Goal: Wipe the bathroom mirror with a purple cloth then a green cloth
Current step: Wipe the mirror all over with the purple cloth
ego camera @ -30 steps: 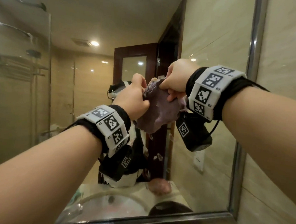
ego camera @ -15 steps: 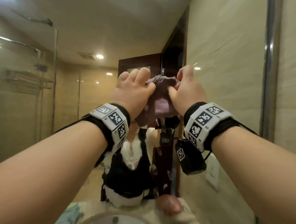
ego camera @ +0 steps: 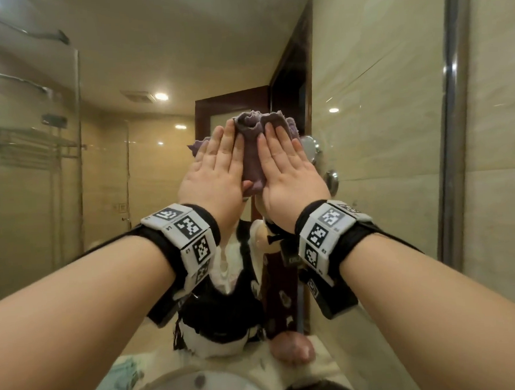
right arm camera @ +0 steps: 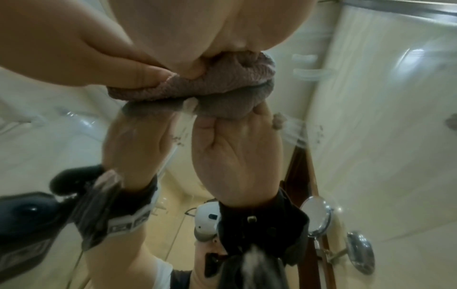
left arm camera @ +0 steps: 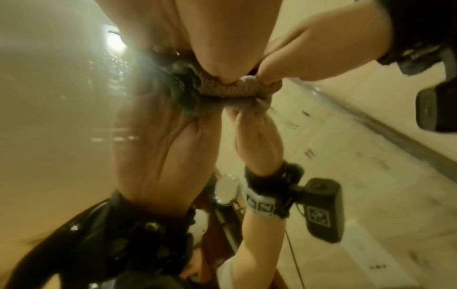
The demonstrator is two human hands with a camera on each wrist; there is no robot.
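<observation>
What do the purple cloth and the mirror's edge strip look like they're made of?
Purple cloth: soft, ribbed or waffle-textured fabric, probably microfibre; it bunches into folds under both hands. Edge strip: looks like brushed or polished metal, grey with a long vertical sheen; could be metal-look plastic.

Crumpled dusty-purple terry cloth [ego camera: 252,153] seen greyer-mauve in wrist views [right arm camera: 222,86]. White wrist bands with black square marker patterns [ego camera: 189,234] noted over black straps. Beige glossy wall tiles [ego camera: 379,99] reflected in mirror; dark red-brown wooden door frame [ego camera: 230,98] shown. Teal-green folded cloth [ego camera: 122,377] seen on pale cream surface [ego camera: 325,367]. Chrome silver mirror frame strip [ego camera: 452,125] noted.
</observation>
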